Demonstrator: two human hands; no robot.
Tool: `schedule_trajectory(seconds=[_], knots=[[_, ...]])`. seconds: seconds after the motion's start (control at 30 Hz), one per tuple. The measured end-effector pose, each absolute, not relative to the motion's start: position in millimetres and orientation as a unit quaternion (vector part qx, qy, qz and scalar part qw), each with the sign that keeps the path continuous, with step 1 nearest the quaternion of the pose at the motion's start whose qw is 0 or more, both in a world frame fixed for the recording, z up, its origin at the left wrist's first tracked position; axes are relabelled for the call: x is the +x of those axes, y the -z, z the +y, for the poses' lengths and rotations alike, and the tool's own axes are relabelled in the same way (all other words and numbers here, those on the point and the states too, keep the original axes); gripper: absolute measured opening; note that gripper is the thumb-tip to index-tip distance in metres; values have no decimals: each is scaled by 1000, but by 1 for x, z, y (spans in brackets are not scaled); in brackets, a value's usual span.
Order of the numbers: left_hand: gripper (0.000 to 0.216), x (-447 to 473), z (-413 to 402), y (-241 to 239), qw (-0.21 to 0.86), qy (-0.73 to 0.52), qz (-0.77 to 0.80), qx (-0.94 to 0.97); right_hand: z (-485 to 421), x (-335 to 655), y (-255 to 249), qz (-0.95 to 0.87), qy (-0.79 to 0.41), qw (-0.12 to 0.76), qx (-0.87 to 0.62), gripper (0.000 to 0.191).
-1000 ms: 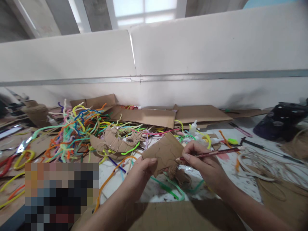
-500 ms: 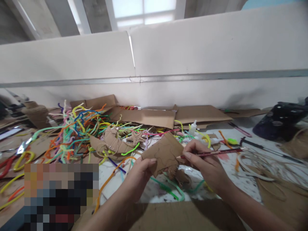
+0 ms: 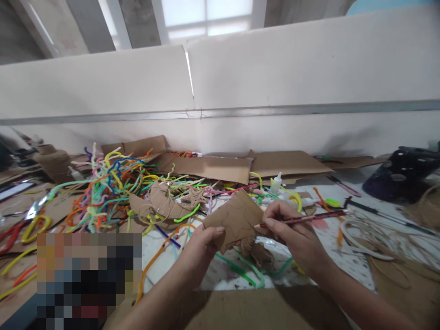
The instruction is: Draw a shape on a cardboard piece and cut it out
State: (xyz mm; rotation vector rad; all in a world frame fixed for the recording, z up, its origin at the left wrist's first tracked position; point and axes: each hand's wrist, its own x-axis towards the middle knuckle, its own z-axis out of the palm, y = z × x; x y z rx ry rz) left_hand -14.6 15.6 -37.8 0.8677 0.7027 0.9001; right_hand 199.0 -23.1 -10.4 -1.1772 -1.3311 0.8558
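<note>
My left hand (image 3: 201,250) grips a piece of cardboard (image 3: 237,217) by its lower left edge, thumb on top. Curved pencil lines, partly star-like, are drawn across its face. In my right hand (image 3: 288,231) is a dark red pencil (image 3: 309,217), held in a writing grip with its tip at the right part of the cardboard. Below the cardboard lies a brown twine-wrapped shape (image 3: 259,254), partly hidden. Beyond it rest a twine-wrapped star (image 3: 196,197) and a crescent-shaped cardboard cutout (image 3: 161,201).
A tangled heap of coloured pipe cleaners (image 3: 106,188) lies at the left, near red-handled scissors (image 3: 13,236). Cardboard sheets (image 3: 213,167) line the white partition. A glue bottle (image 3: 276,183) stands behind my right hand. Loose cord (image 3: 371,238) and a dark container (image 3: 400,174) are at the right.
The view has shifted very slightly. Both hands keep their hold, and the pencil tip stays at the cardboard with hardly any visible movement.
</note>
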Motion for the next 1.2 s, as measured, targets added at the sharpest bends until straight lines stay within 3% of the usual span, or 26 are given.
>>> schedule_trajectory(seconds=[1.2], knots=[[58,-15,15,37,754,-422,319,390,-22,201,15,-565,-355,557,-494,19]])
